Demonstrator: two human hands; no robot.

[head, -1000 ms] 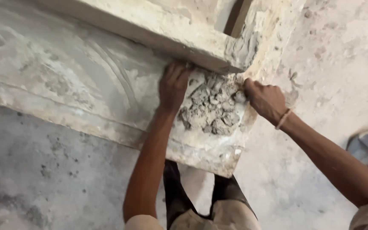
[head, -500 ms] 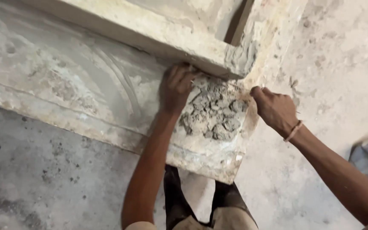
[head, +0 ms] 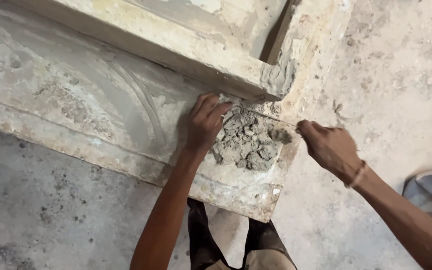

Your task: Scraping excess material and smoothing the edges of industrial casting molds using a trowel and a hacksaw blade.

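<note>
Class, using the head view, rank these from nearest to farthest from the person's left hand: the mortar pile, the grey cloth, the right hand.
1. Mortar pile: touching the left hand, just to its right.
2. Right hand: beyond the pile, further right.
3. Grey cloth: farthest, at the right edge of the view.

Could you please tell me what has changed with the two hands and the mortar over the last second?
The right hand drew back to the right, off the heap of grey crumbly mortar, and now pinches a thin taut string that runs across it. The left hand stayed pressed against the heap's left side, fingers curled over the top. The heap and the grey cement ledge look unchanged.
</note>
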